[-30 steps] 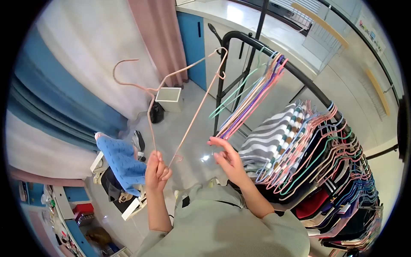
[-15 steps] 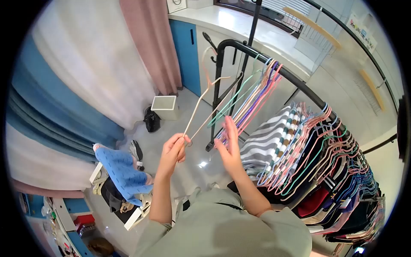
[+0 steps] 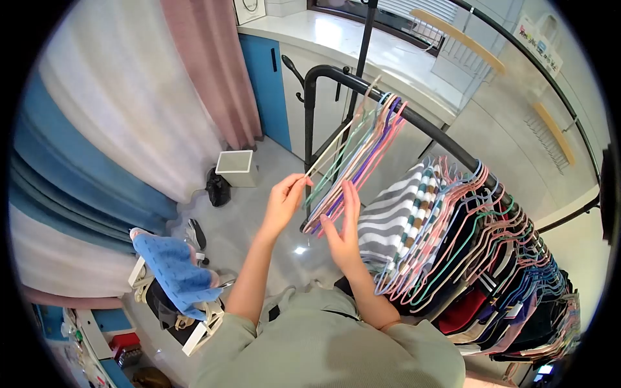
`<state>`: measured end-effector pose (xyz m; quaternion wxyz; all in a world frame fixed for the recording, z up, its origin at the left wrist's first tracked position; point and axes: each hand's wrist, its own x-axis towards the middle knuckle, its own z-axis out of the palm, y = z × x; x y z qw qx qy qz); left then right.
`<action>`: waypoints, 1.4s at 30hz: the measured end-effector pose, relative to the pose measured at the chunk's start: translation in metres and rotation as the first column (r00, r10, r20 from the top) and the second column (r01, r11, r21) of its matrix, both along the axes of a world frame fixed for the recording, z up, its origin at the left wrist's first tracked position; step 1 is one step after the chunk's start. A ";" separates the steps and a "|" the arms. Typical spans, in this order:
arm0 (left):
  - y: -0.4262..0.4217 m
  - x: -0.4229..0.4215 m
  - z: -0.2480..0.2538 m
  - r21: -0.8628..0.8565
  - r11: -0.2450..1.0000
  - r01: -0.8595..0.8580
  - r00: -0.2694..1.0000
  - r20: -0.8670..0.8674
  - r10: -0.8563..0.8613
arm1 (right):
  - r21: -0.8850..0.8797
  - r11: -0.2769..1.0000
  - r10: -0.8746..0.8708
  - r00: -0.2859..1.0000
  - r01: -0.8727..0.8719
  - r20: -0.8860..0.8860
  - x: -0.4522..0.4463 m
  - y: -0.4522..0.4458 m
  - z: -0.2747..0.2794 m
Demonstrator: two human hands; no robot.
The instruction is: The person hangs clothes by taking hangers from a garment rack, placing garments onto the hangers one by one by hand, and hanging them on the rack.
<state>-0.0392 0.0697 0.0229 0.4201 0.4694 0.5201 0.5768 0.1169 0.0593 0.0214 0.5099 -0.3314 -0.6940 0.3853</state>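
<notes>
My left hand [image 3: 288, 197] is closed on a lower corner of a cream clothes hanger [image 3: 331, 154]. That hanger's hook is up at the black rail [image 3: 424, 118], but I cannot tell whether it rests on it. Right beside it hangs a bunch of bare hangers [image 3: 362, 161] in green, blue, purple and pink. My right hand [image 3: 343, 236] is at the bunch's lower ends, fingers stretched up and thumb apart, seemingly touching the pink and purple ones. To its right hangs a grey-and-white striped garment [image 3: 390, 216].
Many clothes on hangers [image 3: 491, 271] fill the rail's right part. A white bin [image 3: 237, 169] and a black bag [image 3: 218, 187] stand on the floor. At lower left, a blue cloth [image 3: 174, 268] lies over a chair. A counter [image 3: 323, 32] runs behind the rack.
My left hand has brought the cream hanger right and up, its hook now at the rail beside the others. My right hand has moved against the bunch's lower ends. The view has shifted slightly.
</notes>
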 end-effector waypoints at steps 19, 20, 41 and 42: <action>-0.019 0.052 -0.017 0.266 0.963 -0.047 0.849 -0.497 0.179 | 0.006 1.000 -0.009 1.000 0.009 0.011 0.006 -0.002 -0.011; -0.017 0.052 -0.022 0.220 0.975 -0.035 0.886 -0.445 0.132 | 0.004 1.000 -0.005 1.000 0.005 0.010 0.007 -0.003 -0.012; -0.032 0.041 0.019 0.250 0.934 -0.256 0.936 -0.178 0.304 | 0.045 0.998 -0.049 0.999 0.048 0.015 0.001 -0.023 0.001; -0.040 0.036 0.019 0.222 0.941 -0.255 0.942 -0.161 0.293 | 0.039 0.998 -0.044 0.999 0.044 0.007 0.000 -0.025 0.001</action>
